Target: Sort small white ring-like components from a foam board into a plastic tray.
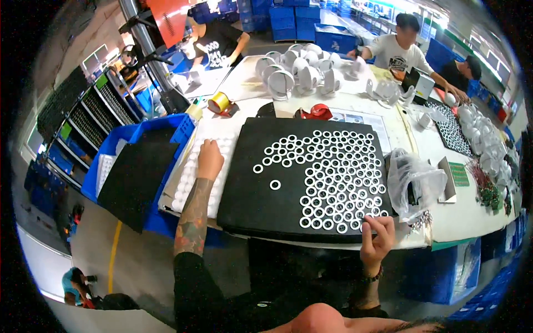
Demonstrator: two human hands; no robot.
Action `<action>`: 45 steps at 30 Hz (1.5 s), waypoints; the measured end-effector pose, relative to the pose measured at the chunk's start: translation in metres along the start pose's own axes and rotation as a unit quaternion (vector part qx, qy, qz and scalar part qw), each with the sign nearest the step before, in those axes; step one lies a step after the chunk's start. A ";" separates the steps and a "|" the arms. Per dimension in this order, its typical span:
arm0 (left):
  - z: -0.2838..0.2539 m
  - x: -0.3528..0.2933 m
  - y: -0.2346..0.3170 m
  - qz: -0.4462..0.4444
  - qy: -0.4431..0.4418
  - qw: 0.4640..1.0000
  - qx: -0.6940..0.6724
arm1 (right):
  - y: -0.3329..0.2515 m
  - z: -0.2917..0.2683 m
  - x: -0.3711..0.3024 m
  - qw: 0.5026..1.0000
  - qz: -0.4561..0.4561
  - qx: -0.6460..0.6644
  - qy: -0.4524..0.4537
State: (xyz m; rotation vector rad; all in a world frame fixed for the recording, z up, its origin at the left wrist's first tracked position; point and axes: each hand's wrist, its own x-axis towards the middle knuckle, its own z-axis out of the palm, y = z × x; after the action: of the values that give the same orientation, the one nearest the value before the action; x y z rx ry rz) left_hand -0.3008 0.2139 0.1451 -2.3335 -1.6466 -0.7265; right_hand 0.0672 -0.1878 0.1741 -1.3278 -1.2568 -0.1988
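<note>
A black foam mat lies before me, and many white rings with dark centres are spread over its right side. To its left sits a white tray of round white pieces. My left hand is over this tray with its fingers drawn together; whatever they hold is hidden. At the mat's lower right corner, my right hand pinches with thumb and fingers beside the nearest rings. What is in that pinch is too small to make out. One ring lies apart from the others.
Blue bins stand left of the tray, a black sheet across them. A clear plastic bag lies right of the mat. Beyond it are a yellow tape roll, a red tool and white lamp housings. Co-workers sit across the table.
</note>
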 end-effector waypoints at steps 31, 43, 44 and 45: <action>-0.067 -0.070 0.063 -0.011 0.086 0.922 -0.378 | -0.025 0.040 -0.016 0.971 0.140 0.118 -0.157; -0.116 -0.180 0.223 -0.097 -0.165 0.642 -0.742 | -0.047 0.078 -0.001 0.975 0.091 0.121 -0.165; -0.114 -0.181 0.225 -0.099 -0.165 0.638 -0.745 | -0.046 0.077 -0.002 0.975 0.085 0.120 -0.165; -0.112 -0.181 0.226 -0.094 -0.155 0.645 -0.742 | -0.046 0.076 -0.001 0.976 0.072 0.115 -0.169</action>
State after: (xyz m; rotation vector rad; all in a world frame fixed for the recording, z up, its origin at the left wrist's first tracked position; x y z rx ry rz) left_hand -0.1703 -0.0654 0.1793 -3.2933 -1.5432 -2.6630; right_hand -0.0092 -0.1436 0.1819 -1.2778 -1.4099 0.2789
